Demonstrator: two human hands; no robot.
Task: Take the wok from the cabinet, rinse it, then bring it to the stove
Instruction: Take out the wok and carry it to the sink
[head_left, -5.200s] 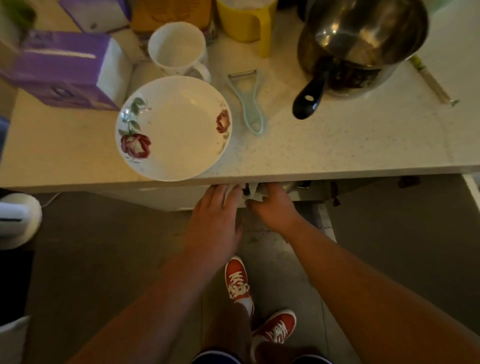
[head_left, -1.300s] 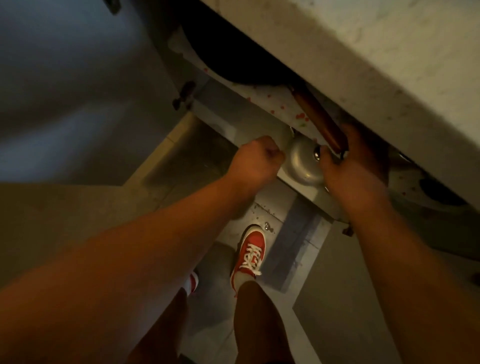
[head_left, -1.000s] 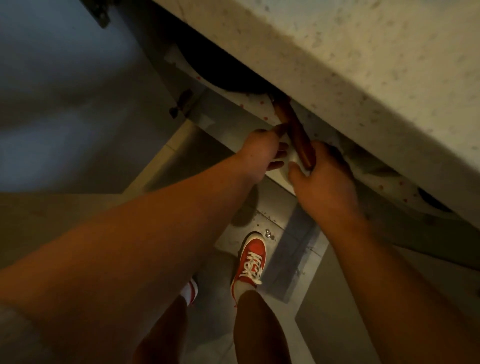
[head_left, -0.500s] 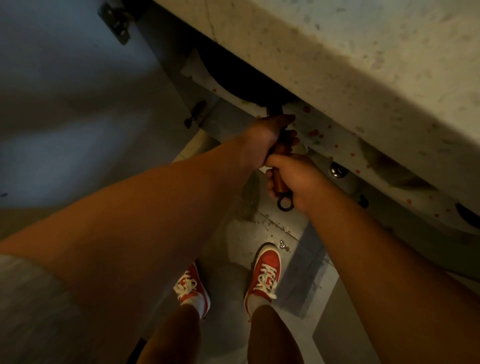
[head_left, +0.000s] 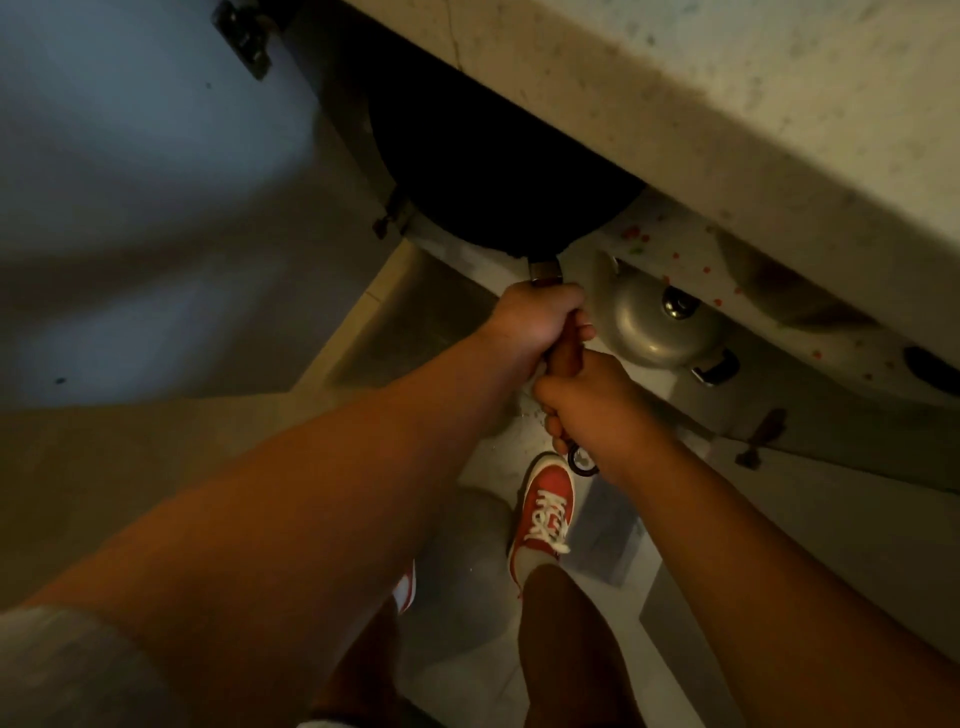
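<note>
The black wok (head_left: 483, 176) lies on the cabinet shelf under the counter, its bowl partly past the shelf's front edge and its far half hidden in the dark. Its brown wooden handle (head_left: 563, 358) points toward me, with a black hanging ring at the end. My left hand (head_left: 535, 325) is shut around the handle close to the bowl. My right hand (head_left: 592, 405) is shut around the handle's lower end, just above the ring.
A stone countertop edge (head_left: 675, 104) overhangs the cabinet. The open cabinet door (head_left: 130, 208) stands at the left. A metal lid with a knob (head_left: 649, 322) lies on the shelf beside the handle, on a red-dotted liner (head_left: 670, 244). My red shoes stand on the tiled floor below.
Both hands have closed on the wok's handle, and the wok has slid out toward me, so more of its black bowl shows past the shelf edge. The metal lid is uncovered.
</note>
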